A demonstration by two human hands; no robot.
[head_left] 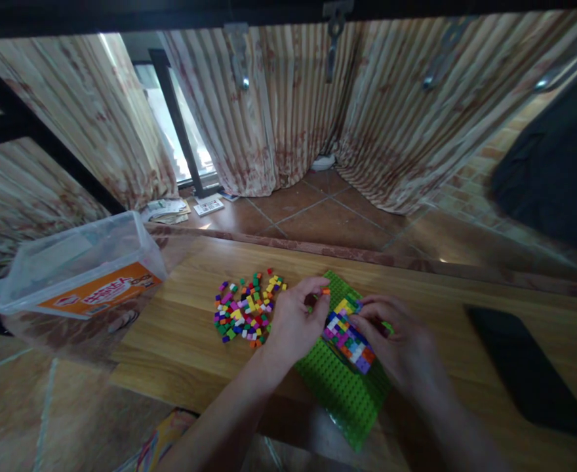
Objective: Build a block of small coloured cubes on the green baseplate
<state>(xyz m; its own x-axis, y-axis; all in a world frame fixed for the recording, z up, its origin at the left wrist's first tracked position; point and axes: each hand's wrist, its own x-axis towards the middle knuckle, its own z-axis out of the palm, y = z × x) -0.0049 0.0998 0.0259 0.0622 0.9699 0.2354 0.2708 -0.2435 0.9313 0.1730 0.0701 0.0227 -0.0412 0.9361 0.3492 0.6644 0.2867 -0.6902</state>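
Note:
My left hand (294, 321) is closed in a pinch, with a small orange brick (325, 292) at its fingertips. It hovers just left of a multicoloured block of joined toy bricks (347, 337). This block is on a green studded baseplate (340, 387), which lies at a slant on the wooden table. My right hand (401, 334) has its thumb and fingers closed against the right side of the block; some fingertips are hidden. A heap of loose small bricks (244, 311) in many colours lies to the left of my left hand.
A clear plastic tub (86, 262) with an orange label stands at the left end of the wooden table (185, 354). On the right lies a flat black object (527, 370). Striped curtains (288, 105) hang beyond the table, and papers (165, 210) lie on the floor.

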